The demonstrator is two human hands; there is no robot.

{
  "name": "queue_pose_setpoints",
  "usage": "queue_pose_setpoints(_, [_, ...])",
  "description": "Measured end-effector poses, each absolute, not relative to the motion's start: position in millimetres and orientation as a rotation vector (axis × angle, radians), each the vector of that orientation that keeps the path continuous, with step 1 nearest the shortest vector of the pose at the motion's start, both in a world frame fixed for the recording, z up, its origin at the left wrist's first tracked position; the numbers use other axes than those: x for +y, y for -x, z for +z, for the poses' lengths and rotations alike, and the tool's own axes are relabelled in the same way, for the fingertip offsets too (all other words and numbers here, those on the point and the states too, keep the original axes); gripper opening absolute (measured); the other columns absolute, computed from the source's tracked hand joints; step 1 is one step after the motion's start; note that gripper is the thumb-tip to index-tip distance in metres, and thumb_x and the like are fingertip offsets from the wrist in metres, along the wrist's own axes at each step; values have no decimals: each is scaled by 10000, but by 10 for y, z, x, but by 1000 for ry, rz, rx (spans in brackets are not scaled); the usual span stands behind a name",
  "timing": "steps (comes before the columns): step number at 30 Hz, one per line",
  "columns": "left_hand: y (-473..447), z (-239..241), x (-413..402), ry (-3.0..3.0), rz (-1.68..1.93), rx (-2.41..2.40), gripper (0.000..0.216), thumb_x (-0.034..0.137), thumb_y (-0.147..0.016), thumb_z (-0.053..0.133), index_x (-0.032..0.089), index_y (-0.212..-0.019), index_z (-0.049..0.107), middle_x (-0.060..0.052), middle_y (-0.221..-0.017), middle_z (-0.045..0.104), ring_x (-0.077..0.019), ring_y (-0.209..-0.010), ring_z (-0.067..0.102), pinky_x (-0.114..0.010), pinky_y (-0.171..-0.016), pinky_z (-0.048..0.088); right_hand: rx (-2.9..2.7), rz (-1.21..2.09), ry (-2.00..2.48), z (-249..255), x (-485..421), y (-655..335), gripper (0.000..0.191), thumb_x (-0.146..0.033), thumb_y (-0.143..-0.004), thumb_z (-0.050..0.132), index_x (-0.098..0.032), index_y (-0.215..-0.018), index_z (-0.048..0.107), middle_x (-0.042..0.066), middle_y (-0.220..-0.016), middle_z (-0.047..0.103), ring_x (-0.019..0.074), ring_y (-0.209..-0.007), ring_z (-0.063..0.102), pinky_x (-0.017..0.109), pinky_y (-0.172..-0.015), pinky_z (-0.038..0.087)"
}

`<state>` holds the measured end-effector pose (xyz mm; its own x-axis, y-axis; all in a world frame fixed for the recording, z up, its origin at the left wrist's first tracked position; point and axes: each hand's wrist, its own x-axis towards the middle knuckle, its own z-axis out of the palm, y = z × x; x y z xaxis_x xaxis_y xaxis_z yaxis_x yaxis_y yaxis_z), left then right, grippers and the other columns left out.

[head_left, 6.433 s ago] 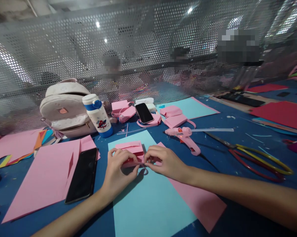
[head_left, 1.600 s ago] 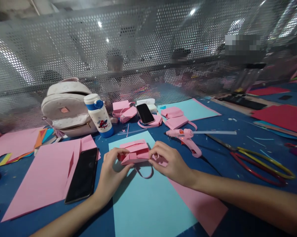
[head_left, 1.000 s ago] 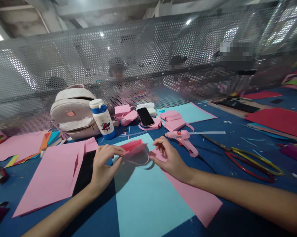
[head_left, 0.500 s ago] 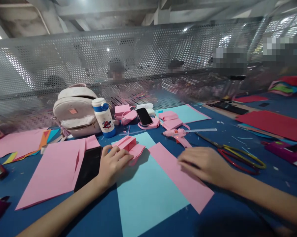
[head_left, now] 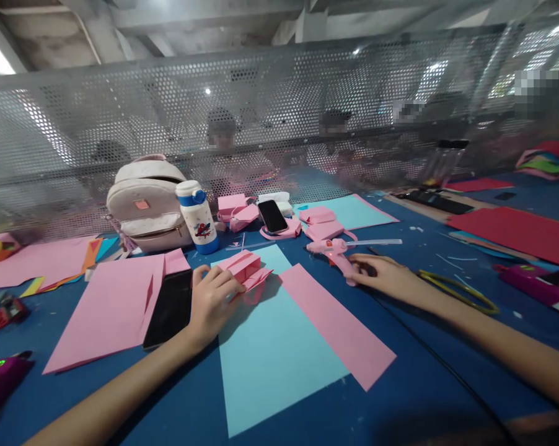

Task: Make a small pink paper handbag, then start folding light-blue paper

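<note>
My left hand grips the near edge of a folded pink paper piece, which has an open box-like fold. Under it lies a light blue sheet. A pink paper strip rests partly across the right side of that sheet. To the right, my right hand has its fingers closed round the grip of a pink glue gun. The gun's nozzle points left, and a clear glue stick comes out of its back. Its black cord runs toward the lower right.
Scissors with a yellow handle lie partly behind my right arm. Two phones, a black one and another, a bottle and a backpack are around. A perforated metal screen rises behind; purple tools lie at both sides.
My right hand has moved from above the pink strip up to the glue gun's grip and closed on it. My left hand stays at the folded pink paper.
</note>
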<state>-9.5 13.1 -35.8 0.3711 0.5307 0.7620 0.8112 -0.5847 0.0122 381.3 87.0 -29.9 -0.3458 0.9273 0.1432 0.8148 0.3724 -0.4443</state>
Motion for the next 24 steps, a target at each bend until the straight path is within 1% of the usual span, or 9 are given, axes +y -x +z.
queue_pose_setpoints(4, [115,-350,122,2236,-926,-1081,245,201,-979,585,241,-755,675,25,-660,629,-153,-687,537,-367,-838,312,-2282,486,1485,-310,943,-3670,387,-521,-865,586,-186,-979,741,69,-828,739,234,-699,635,327,-651,456])
queue_pose_setpoints(8, [74,-366,119,2236,-811,-1008,248,142,-984,560,247,-793,679,23,-716,658,-156,-713,568,-357,-870,323,-2175,603,1458,-290,964,-3554,393,-497,-806,638,-181,-1015,747,90,-968,743,272,-829,666,342,-716,484])
queue_pose_setpoints(11, [36,-381,129,2240,-779,-993,235,124,-983,551,245,-837,691,16,-777,702,-166,-736,588,-379,-895,327,-2073,712,1448,-276,969,-3460,407,-496,-808,619,-154,-989,743,75,-777,710,253,-714,653,330,-649,480])
queue_pose_setpoints(14, [46,-380,136,2252,-795,-1025,206,102,-961,572,254,-939,709,7,-871,739,-181,-784,616,-409,-907,328,-2000,761,1428,-236,904,-3337,467,-541,-878,493,-133,-921,715,26,-578,581,196,-535,562,300,-521,422])
queue_pose_setpoints(16, [77,-373,137,2268,-845,-1047,196,98,-937,606,258,-977,711,13,-897,746,-184,-791,624,-420,-906,328,-1965,789,1385,-177,800,-3227,505,-572,-912,429,-140,-913,691,17,-589,556,168,-512,522,280,-489,396])
queue_pose_setpoints(18, [108,-366,139,2282,-921,-1057,156,119,-933,632,253,-955,708,27,-854,744,-181,-763,614,-422,-895,326,-1920,900,1281,-107,660,-3098,502,-604,-918,447,-152,-922,666,4,-605,546,143,-497,485,260,-464,372])
queue_pose_setpoints(20, [127,-364,142,2289,-1000,-1065,124,144,-945,636,243,-907,699,43,-785,734,-173,-729,596,-415,-878,321,-1910,1051,1120,-63,519,-2963,502,-612,-926,472,-160,-773,627,25,-651,582,131,-524,510,251,-494,403])
queue_pose_setpoints(22, [131,-367,143,2300,-1062,-1071,132,149,-955,631,237,-874,689,57,-744,729,-163,-709,583,-407,-869,316,-1922,1194,1011,-79,407,-2848,548,-621,-942,460,-176,-634,549,11,-583,535,123,-505,496,252,-511,417])
queue_pose_setpoints(24, [127,-375,141,2321,-1100,-1077,140,151,-962,625,234,-864,682,63,-735,728,-153,-697,576,-402,-873,312,-1904,1245,980,-162,338,-2777,532,-623,-930,496,-187,-625,530,-16,-528,470,117,-476,444,251,-493,405])
